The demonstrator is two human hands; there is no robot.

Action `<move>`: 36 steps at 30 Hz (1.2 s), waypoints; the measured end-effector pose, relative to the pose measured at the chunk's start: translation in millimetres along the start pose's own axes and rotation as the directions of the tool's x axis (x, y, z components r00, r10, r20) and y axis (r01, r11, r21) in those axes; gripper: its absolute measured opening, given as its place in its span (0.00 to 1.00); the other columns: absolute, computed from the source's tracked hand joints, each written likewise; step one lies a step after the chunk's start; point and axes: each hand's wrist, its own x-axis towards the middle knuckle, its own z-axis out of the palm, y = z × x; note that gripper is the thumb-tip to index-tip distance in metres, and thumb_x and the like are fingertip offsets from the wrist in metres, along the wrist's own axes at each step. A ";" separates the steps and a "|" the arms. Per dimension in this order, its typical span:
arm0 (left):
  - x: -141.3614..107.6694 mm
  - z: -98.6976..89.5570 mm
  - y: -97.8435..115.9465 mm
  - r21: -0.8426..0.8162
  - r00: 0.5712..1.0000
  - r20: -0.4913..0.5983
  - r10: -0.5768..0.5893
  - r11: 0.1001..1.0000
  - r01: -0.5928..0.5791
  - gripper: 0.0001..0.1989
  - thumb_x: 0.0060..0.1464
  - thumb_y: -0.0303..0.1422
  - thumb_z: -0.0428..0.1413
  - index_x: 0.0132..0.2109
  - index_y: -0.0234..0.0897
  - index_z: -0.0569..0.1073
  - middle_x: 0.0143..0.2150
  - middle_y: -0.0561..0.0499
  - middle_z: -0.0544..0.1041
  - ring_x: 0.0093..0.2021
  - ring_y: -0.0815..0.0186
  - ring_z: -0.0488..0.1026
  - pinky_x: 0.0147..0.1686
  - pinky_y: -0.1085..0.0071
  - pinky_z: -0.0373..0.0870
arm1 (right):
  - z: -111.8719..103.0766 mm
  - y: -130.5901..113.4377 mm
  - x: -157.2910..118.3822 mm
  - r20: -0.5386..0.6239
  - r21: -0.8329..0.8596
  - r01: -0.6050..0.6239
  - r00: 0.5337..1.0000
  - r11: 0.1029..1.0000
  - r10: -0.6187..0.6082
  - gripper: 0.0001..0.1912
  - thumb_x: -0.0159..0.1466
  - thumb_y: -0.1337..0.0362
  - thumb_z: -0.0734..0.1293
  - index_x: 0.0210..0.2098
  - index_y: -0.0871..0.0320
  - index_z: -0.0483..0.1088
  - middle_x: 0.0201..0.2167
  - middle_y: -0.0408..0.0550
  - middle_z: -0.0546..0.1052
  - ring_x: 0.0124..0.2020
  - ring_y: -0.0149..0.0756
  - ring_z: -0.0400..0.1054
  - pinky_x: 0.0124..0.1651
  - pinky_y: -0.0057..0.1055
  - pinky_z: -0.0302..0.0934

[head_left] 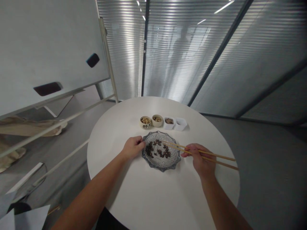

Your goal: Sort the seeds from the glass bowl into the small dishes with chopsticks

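Observation:
A scalloped clear glass bowl (pixel 163 164) stands on the table with several small dark brown pieces, like beans or seeds, (pixel 165 154) scattered over its bottom. My left hand (pixel 132 147) grips the bowl's left rim, thumb and fingers closed on it. In my right hand (pixel 201 159), at the bowl's right side, is a pair of long wooden chopsticks (pixel 222 156). Their tips reach over the bowl, close to the dark pieces; whether they pinch one is too small to tell.
Beyond the bowl stand two round cream cups (pixel 145 126) (pixel 157 123) of nut-like pieces, a white dish (pixel 169 126) of small brown bits and another white dish (pixel 180 128). They sit on a round white table (pixel 153 198). A whiteboard (pixel 48 41) stands left; ribbed glass panels (pixel 177 64) rise behind.

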 end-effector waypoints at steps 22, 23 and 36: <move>0.9 2.1 -4.3 -0.015 1.000 0.001 0.003 1.000 -0.003 0.14 0.55 0.40 0.51 0.25 0.38 0.62 0.22 0.58 0.58 0.27 0.70 0.58 0.27 0.72 0.52 | 16.7 14.4 6.2 0.047 0.015 -0.115 0.992 0.993 0.114 0.18 0.66 0.49 0.70 0.33 0.59 0.77 0.17 0.44 0.76 0.17 0.34 0.70 0.23 0.29 0.67; 1.0 2.3 -4.7 -0.014 1.000 0.001 0.001 1.000 -0.001 0.14 0.55 0.40 0.51 0.25 0.38 0.62 0.22 0.58 0.58 0.26 0.70 0.58 0.27 0.72 0.52 | 17.9 12.7 6.0 0.034 0.018 -0.120 0.992 0.993 0.120 0.19 0.65 0.48 0.70 0.32 0.59 0.77 0.16 0.44 0.76 0.17 0.34 0.70 0.22 0.29 0.67; 0.4 0.9 -1.6 -0.020 1.000 -0.001 -0.006 1.000 0.006 0.13 0.55 0.39 0.51 0.25 0.38 0.62 0.22 0.58 0.58 0.26 0.70 0.57 0.27 0.71 0.51 | 23.5 9.7 11.5 -0.124 0.223 -0.176 0.970 0.959 0.207 0.19 0.59 0.47 0.75 0.30 0.59 0.77 0.20 0.47 0.79 0.15 0.37 0.72 0.18 0.33 0.71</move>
